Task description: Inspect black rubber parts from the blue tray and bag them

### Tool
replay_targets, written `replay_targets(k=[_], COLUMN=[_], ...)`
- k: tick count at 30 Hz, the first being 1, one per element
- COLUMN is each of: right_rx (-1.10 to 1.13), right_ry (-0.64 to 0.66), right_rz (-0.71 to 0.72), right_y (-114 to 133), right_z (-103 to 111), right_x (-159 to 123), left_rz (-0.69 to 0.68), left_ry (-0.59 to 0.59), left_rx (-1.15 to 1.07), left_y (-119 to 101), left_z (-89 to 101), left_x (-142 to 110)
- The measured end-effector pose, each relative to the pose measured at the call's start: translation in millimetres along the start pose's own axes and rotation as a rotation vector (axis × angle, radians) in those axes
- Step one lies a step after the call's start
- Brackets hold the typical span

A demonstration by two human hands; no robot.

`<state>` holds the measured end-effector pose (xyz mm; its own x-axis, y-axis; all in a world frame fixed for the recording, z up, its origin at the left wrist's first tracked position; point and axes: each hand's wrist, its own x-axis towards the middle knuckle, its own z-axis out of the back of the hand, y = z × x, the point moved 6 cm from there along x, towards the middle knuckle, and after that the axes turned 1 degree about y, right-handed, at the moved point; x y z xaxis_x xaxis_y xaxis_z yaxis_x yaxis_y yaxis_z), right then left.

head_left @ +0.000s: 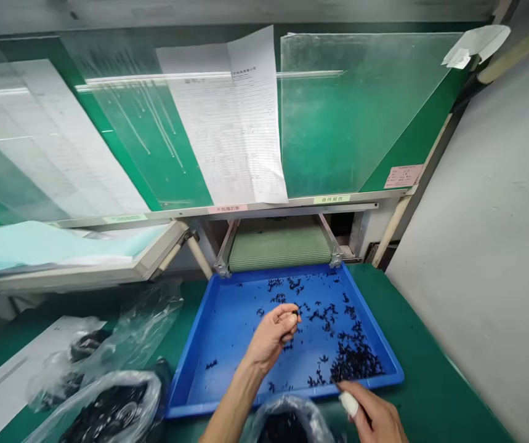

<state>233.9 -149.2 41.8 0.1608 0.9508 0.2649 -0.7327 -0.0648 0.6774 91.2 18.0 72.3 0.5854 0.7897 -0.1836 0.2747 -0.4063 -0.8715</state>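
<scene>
My left hand [271, 335] is raised over the middle of the blue tray [190, 369], its thumb and fingers pinched on a small black part [295, 312]. At the tray's near right edge is my right hand [375, 412], with a white covering on the thumb. Its fingers are closed together, and a dark sliver shows between them, too small to name. Many small black pieces [356, 357] lie in the tray, heaped thickest at the near right. Below my hands, a clear plastic bag [310, 412] stands open with black contents.
A green conveyor belt [278, 243] ends at the tray's far edge. To the left stand another plastic bag of black parts [151, 394] and a sheet of paper [10, 381]. A green board [329, 123] with papers hangs behind. A grey panel [486, 246] bounds the right.
</scene>
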Motion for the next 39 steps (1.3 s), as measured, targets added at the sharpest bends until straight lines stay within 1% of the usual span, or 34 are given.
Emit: replay_targets(k=[2,4,6,8,12,17,20,23,30,39], right_rx=[-0.068,-0.11,-0.116,-0.104,-0.101,-0.254,-0.369,-0.438,-0.467,-0.486], right_ry=[-0.098,-0.171,-0.182,-0.169,-0.149,-0.13,-0.084,-0.036,0.1,0.21], right_rz=[0.067,0.079,0.067,0.065,0.097,0.181,0.217,0.249,0.267,0.335], right_y=[24.0,47.6,67.9,84.3,104.0,116.4,119.9,121.6,113.4,107.7], right_z=[13.0,21.5,23.8,23.5,24.1,27.9,24.9,20.0,10.5,7.7], right_x=[-5.4,-11.7,-18.3,-25.5,-39.8,-48.5,-48.6,-47.3,-43.0,-33.9], left_rz=[-0.009,-0.018,-0.036,-0.085,-0.177,-0.22,-0.185,-0.165,-0.141,-0.165], left_ry=[-0.041,-0.056,-0.055,-0.065,-0.052,0.025,0.067,0.107,0.124,0.182], left_rx=[0.019,0.053,0.116,0.233,0.522,0.703,0.746,0.751,0.696,0.79], left_y=[12.0,20.3,25.0,24.9,18.0,12.1,16.2,21.3,23.0,28.6], left_z=[-5.7,-12.6,-18.9,-23.0,-29.6,-36.8,-37.5,-37.3,-33.9,-30.0], left_x=[-35.7,-65.4,-89.3,-108.0,-131.6,-144.6,-148.6,-151.3,-153.4,-150.5])
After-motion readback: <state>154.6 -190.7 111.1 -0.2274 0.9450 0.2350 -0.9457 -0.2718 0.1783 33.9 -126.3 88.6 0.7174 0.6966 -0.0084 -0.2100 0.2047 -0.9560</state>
